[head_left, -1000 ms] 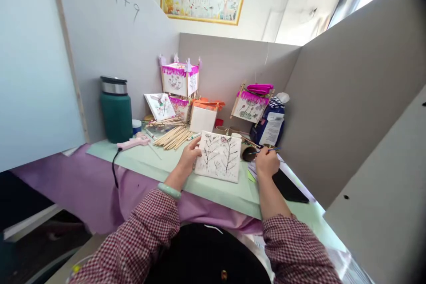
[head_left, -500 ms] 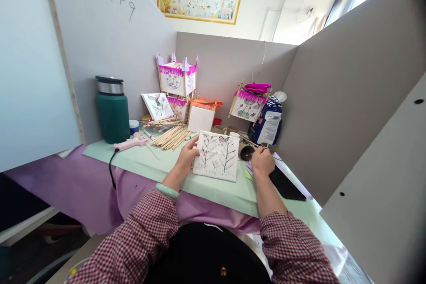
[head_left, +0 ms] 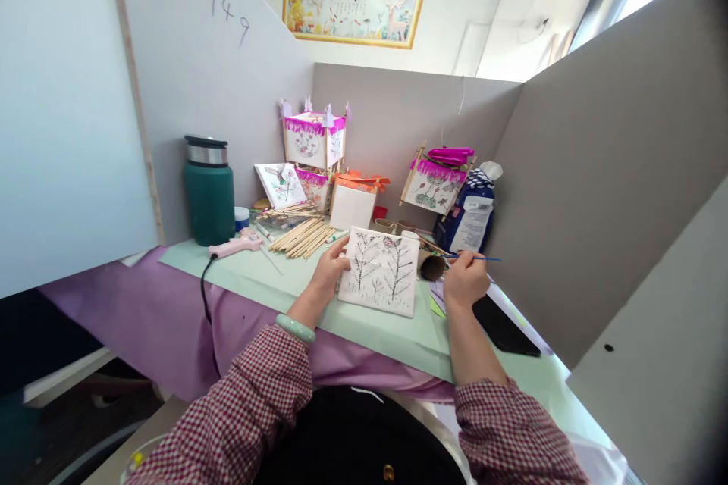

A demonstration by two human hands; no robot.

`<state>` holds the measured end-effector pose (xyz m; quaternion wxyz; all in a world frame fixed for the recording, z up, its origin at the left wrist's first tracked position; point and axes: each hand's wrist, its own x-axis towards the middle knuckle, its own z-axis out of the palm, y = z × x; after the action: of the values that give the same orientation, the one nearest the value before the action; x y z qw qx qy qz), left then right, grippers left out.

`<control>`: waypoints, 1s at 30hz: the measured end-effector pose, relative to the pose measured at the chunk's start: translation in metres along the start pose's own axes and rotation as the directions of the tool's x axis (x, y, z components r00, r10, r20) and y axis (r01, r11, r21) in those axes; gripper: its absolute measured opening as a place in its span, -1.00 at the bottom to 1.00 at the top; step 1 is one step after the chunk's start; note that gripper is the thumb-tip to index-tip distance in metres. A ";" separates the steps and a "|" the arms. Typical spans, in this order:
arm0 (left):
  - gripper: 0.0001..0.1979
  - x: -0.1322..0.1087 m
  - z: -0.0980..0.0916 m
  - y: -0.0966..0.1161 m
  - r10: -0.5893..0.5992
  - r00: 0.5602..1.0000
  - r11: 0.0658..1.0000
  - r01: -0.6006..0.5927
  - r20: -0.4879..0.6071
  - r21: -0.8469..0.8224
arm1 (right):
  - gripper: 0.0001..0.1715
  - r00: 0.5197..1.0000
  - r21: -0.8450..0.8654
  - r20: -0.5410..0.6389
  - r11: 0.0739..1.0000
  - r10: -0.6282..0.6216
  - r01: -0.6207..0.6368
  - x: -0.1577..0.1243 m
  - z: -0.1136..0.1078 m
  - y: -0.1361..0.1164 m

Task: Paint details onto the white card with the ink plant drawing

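Note:
My left hand [head_left: 330,275] grips the left edge of a white square panel [head_left: 379,273], thumb on its front. Two dark branching trees and small grass-like strokes are painted on it, with a pinkish patch near the top. The panel is tilted up toward me above the pale green sheet. To its right, my right hand [head_left: 466,280] is closed around a thin blue paintbrush [head_left: 490,258], held roughly level and apart from the panel. Between panel and hand lies a brown cardboard tube [head_left: 432,267], its dark open end facing me.
Thin wooden sticks [head_left: 304,237], a pink glue gun [head_left: 237,242] and a green bottle [head_left: 209,193] stand or lie to the left. Behind are a decorated lantern [head_left: 315,142] and another painted frame [head_left: 432,186]. A black phone-like slab [head_left: 506,326] lies at right, near a blue tissue pack [head_left: 467,216].
My right hand has turned beside the tube, and the brush now lies more level, pointing out to the right. The left hand still holds the panel. The whole view has shifted slightly.

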<state>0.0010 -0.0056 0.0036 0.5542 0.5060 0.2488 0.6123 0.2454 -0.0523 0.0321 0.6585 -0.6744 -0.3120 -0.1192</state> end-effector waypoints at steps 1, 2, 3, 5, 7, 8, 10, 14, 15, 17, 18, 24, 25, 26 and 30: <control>-0.23 0.000 0.001 0.000 0.001 1.000 1.000 -0.001 -0.003 0.003 | -0.65 0.999 0.086 -0.004 0.995 -0.045 0.045 -0.002 -0.001 -0.005; -0.23 0.000 0.001 0.000 0.003 1.000 1.000 -0.003 -0.006 0.006 | -0.63 0.995 0.175 -0.001 0.980 -0.095 0.094 -0.006 -0.002 -0.011; -0.22 0.000 0.001 0.001 0.005 1.000 1.000 -0.005 -0.009 0.009 | -0.60 0.989 0.261 0.006 0.954 -0.151 0.144 -0.010 -0.001 -0.018; -0.22 -0.001 0.002 0.001 0.009 1.000 1.000 -0.009 -0.011 0.013 | -0.58 0.964 0.408 0.020 0.882 -0.265 0.235 -0.022 0.001 -0.033; -0.22 -0.002 0.002 0.002 0.010 1.000 1.000 -0.010 -0.007 0.016 | -0.59 0.926 0.508 0.038 0.805 -0.375 0.305 -0.038 0.007 -0.046; -0.22 -0.002 0.002 0.002 0.010 1.000 1.000 -0.010 -0.003 0.016 | -0.61 0.904 0.544 0.048 0.770 -0.425 0.334 -0.046 0.012 -0.051; -0.22 -0.003 0.002 0.002 0.007 1.000 1.000 -0.008 0.006 0.015 | -0.63 0.857 0.591 0.068 0.713 -0.510 0.378 -0.062 0.020 -0.057; -0.21 -0.003 0.004 0.003 0.009 1.000 1.000 -0.009 0.014 0.011 | -0.65 0.791 0.624 0.084 0.650 -0.607 0.433 -0.079 0.034 -0.054; -0.22 -0.003 0.004 0.003 0.011 1.000 1.000 -0.011 0.010 0.012 | -0.65 0.783 0.624 0.085 0.646 -0.616 0.440 -0.079 0.036 -0.052; -0.22 -0.003 0.004 0.003 0.013 1.000 1.000 -0.014 0.003 0.015 | -0.65 0.781 0.616 0.084 0.649 -0.619 0.447 -0.077 0.037 -0.048; -0.23 -0.003 0.004 0.003 0.013 1.000 1.000 -0.013 0.001 0.016 | -0.65 0.784 0.611 0.083 0.653 -0.615 0.448 -0.076 0.037 -0.047; -0.23 -0.002 0.003 0.001 0.020 1.000 1.000 -0.020 -0.011 0.007 | -0.65 0.773 0.592 0.089 0.658 -0.628 0.466 -0.076 0.036 -0.045; -0.23 -0.001 0.003 0.000 0.023 1.000 1.000 -0.023 -0.015 0.007 | -0.65 0.767 0.592 0.093 0.654 -0.635 0.471 -0.077 0.036 -0.045; -0.24 -0.001 0.003 0.000 0.024 1.000 1.000 -0.024 -0.018 0.007 | -0.65 0.761 0.591 0.096 0.651 -0.642 0.475 -0.078 0.037 -0.045; -0.23 -0.002 0.003 0.001 0.021 1.000 1.000 -0.021 -0.010 0.006 | -0.63 0.747 0.586 0.104 0.648 -0.656 0.487 -0.079 0.037 -0.045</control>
<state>0.0029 -0.0079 0.0044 0.5448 0.5071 0.2481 0.6201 0.1487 -0.0399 0.0200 0.6857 -0.3427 -0.6294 -0.1274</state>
